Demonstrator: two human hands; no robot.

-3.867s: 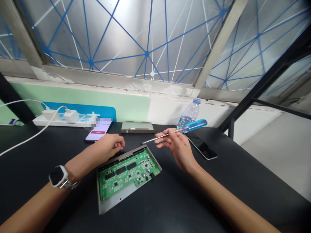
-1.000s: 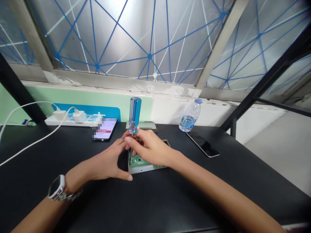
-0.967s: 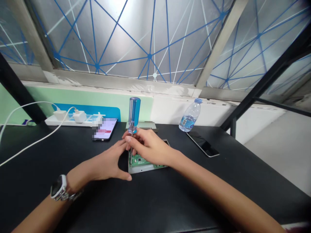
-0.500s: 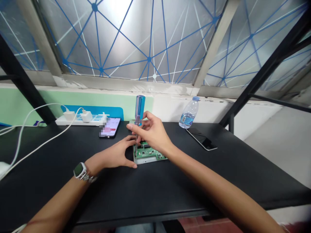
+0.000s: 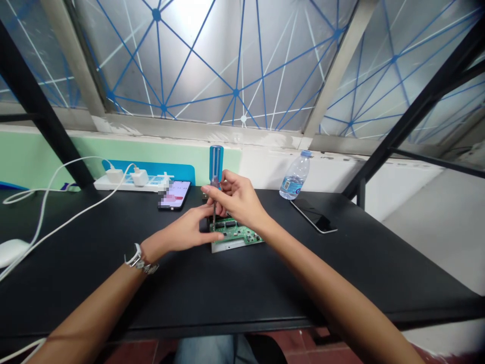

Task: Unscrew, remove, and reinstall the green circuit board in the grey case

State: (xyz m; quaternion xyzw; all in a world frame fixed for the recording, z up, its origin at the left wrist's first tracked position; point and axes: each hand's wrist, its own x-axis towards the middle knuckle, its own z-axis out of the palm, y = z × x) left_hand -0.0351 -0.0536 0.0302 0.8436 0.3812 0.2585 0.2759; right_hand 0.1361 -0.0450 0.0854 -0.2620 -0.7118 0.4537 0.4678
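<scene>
A green circuit board [image 5: 242, 233] lies in a grey metal tray [image 5: 227, 246] on the black table [image 5: 227, 293]. My right hand [image 5: 237, 199] pinches a blue-handled screwdriver [image 5: 215, 164] near the base of its handle and holds it upright, its tip down on the board's left part. My left hand [image 5: 187, 233] rests against the tray's left edge, thumb along the front corner and fingers curled by the shaft. A watch [image 5: 137, 257] sits on my left wrist.
A lit phone [image 5: 174, 194] and a white power strip [image 5: 125, 182] with chargers and cables stand at the back left. A water bottle [image 5: 294, 177] and a dark phone [image 5: 313, 216] lie at the back right. A white mouse [image 5: 11, 251] sits far left.
The screwdriver went from lying slanted in my right hand to standing upright on the board. My left hand closed in on the tray's left side. The view has pulled back from the table.
</scene>
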